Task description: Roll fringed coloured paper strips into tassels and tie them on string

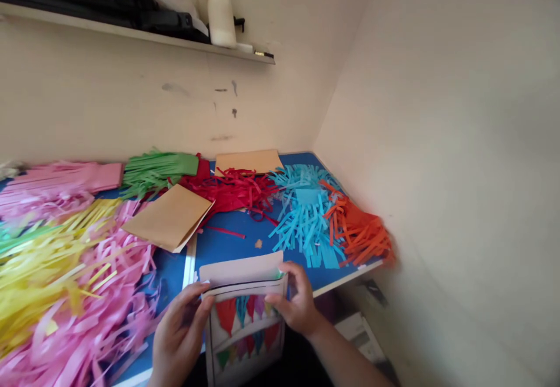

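Note:
A flat white packet [245, 331] printed with colourful tassel garlands is held upright at the table's front edge. Its pale top flap [240, 267] stands up, and a dark line runs along the opening below it. My left hand [181, 328] pinches the packet's upper left corner between thumb and fingers. At the upper right corner, my right hand [295, 299] grips it the same way. Beyond the packet, a folded brown paper piece [170, 215] lies on the blue table [227, 226], next to red fringed paper [231, 188].
Pink [126, 282] and yellow fringed paper [48, 270] is heaped at left, with green fringe [161, 171] behind. Blue [308, 212] and orange fringe [361, 229] lie at right. A shelf [109, 30] above holds a white bottle [221, 16].

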A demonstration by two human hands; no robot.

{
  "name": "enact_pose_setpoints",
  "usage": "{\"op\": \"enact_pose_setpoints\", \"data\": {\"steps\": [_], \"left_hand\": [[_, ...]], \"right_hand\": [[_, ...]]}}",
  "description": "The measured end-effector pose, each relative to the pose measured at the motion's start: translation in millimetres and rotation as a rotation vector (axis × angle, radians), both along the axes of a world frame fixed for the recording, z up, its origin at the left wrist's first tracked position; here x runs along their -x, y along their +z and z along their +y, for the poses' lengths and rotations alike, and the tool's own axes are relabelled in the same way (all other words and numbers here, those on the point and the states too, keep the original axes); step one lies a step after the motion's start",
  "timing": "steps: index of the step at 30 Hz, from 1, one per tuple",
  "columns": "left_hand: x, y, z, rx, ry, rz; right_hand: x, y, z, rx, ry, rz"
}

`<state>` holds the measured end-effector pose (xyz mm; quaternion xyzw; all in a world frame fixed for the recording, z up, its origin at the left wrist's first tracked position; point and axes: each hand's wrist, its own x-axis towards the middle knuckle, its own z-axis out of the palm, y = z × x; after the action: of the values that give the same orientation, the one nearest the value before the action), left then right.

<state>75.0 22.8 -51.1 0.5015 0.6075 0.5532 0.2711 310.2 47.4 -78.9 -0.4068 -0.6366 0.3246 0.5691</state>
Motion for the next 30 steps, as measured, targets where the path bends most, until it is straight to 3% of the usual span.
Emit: {"op": "enact_pose_setpoints", "data": {"steps": [3, 8, 14, 18, 24, 30], "left_hand": [[4.2, 11.3, 5.8, -0.043, -0.046, 0.052], [11.7, 27.1, 18.2, -0.065, -0.149, 0.162], [9.4, 38.0, 19.5, -0.127, -0.135, 0.365], [7.2, 38.7, 19.7, -0.208, -0.167, 0.388], [9.1, 26.4, 20.1, -0.312, -0.207, 0.304], [10.2, 39.6, 18.5, -0.403, -0.305, 0.479]], "right_hand": [[-4.3, 22.3, 13.5, -0.032, 0.101, 0.001], [-14.2, 48.5, 27.5, -0.132, 0.158, -0.212], [-22.0, 46.7, 26.2, -0.204, 0.075, -0.416], [-23.2, 52.8, 28.5, -0.21, 0.122, -0.407], [-22.7, 53.7, 27.6, -0.177, 0.149, -0.347], [-17.5, 55.7, 27.0, -0.152, 0.187, -0.294]]}}
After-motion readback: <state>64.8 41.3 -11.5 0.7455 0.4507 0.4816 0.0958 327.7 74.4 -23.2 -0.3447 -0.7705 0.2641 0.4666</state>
